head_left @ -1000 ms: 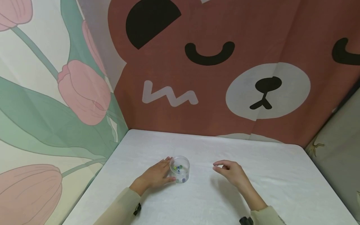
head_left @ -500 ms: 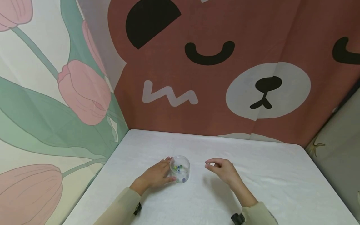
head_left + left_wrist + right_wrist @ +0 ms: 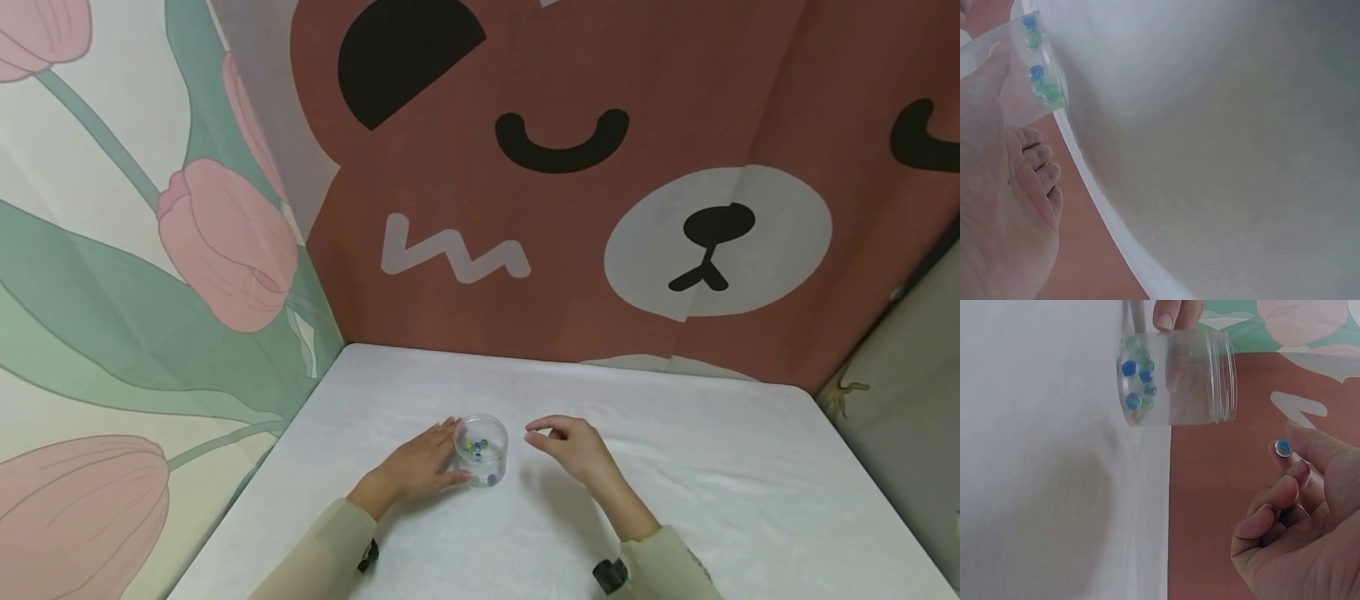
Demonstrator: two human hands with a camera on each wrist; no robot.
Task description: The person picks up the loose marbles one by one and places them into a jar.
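A clear plastic jar (image 3: 491, 467) stands upright on the white table, its mouth uncovered. Several blue and green glass marbles (image 3: 1145, 375) lie at the bottom of it. My left hand (image 3: 412, 468) holds the jar from its left side, thumb at the near wall and fingers along the far left. In the left wrist view the thumb (image 3: 996, 65) lies against the jar wall. To the right of the jar, my right hand (image 3: 576, 450) is raised above the table, apart from the jar. It pinches a clear marble with blue swirls (image 3: 1282, 447) between thumb and index finger.
The white table (image 3: 720, 467) reaches back to a brown curtain with a bear print (image 3: 570, 308). A tulip-print curtain (image 3: 225, 250) hangs on the left, and a pale curtain (image 3: 907, 400) on the right.
My right hand has moved left towards the jar, with its fingers still pinched. The left hand and the jar have stayed in place.
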